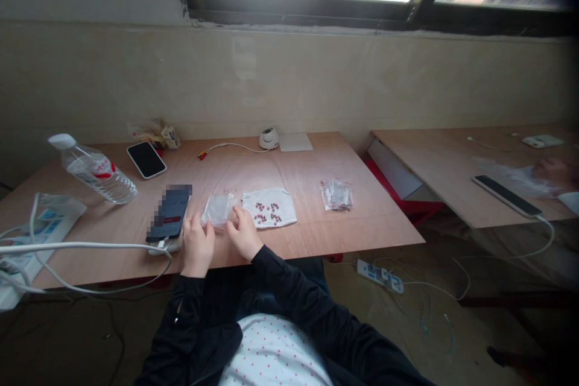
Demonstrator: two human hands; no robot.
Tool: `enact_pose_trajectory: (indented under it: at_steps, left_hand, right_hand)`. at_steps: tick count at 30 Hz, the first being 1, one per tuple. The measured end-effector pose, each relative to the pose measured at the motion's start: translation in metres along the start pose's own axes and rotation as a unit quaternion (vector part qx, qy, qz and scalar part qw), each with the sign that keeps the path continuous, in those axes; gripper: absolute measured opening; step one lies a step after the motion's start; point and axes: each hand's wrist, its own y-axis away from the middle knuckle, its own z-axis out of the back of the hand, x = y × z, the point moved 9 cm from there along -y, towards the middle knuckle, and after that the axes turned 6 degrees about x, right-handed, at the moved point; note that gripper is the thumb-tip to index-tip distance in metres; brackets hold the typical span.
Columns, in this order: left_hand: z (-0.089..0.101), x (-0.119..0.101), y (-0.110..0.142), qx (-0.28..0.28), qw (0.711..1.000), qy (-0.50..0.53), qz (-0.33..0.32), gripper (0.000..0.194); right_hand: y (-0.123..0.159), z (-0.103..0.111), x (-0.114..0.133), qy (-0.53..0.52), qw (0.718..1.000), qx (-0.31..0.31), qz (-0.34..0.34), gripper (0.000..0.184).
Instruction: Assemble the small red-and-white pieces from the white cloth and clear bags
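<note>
Clear plastic bag (218,210) lies flat on ply table (289,169), long axis roughly L-R, tilted. L hand (197,245) just below it, fingers curled at lower edge; R hand (244,232) at right edge, fingers narrow, grip unclear. White cloth (284,208) w/ red bits (266,211) just R of bag, nearer R hand.

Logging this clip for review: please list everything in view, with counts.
water bottle: one, clear, red label, lying left.
smartphone: one, black, back left.
second phone: one, dark, front edge.
clear plastic bag: one, clear, front centre.
white sheet: one, white, right of bag.
small red pieces: many, red, on the sheet.
packet: one, clear, right of the sheet.
dome camera: one, white, back edge.
power strip: one, white, floor.
left hand: one, on the bag's left edge.
right hand: one, on its right edge.
</note>
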Motion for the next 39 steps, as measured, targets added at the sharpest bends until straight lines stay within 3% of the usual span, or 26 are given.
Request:
enact_pose_trajectory:
  at_steps: [4, 8, 11, 16, 19, 30, 39]
  left_hand:
    - [-0.010, -0.022, -0.006, 0.048, 0.997, -0.038, -0.038, 0.044]
    - [-0.006, -0.033, -0.014, 0.036, 0.994, -0.094, -0.050, 0.042]
    - [-0.010, -0.030, -0.024, 0.042, 0.994, -0.091, -0.043, 0.043]
    - [-0.031, -0.018, -0.035, 0.113, 0.990, -0.089, 0.003, 0.048]
    - [-0.033, -0.020, -0.035, 0.126, 0.987, -0.098, 0.016, 0.049]
    - [-0.041, -0.014, -0.040, 0.178, 0.982, -0.061, 0.009, 0.044]
    - [-0.049, -0.005, -0.047, 0.188, 0.981, -0.043, 0.004, 0.059]
  right_hand:
    - [-0.006, -0.006, 0.005, -0.016, 0.999, 0.020, 0.020, 0.034]
    - [-0.011, -0.007, 0.010, -0.015, 0.999, 0.025, 0.030, 0.025]
    - [-0.017, -0.004, 0.008, -0.010, 1.000, 0.021, 0.018, 0.020]
    - [-0.028, -0.003, 0.004, -0.011, 1.000, 0.025, -0.010, 0.014]
    - [-0.034, -0.002, 0.004, -0.012, 0.999, 0.025, -0.019, 0.010]
    - [-0.048, -0.010, -0.009, -0.021, 0.997, 0.045, -0.061, 0.021]
    - [-0.053, -0.013, -0.018, -0.031, 0.996, 0.040, -0.071, 0.036]
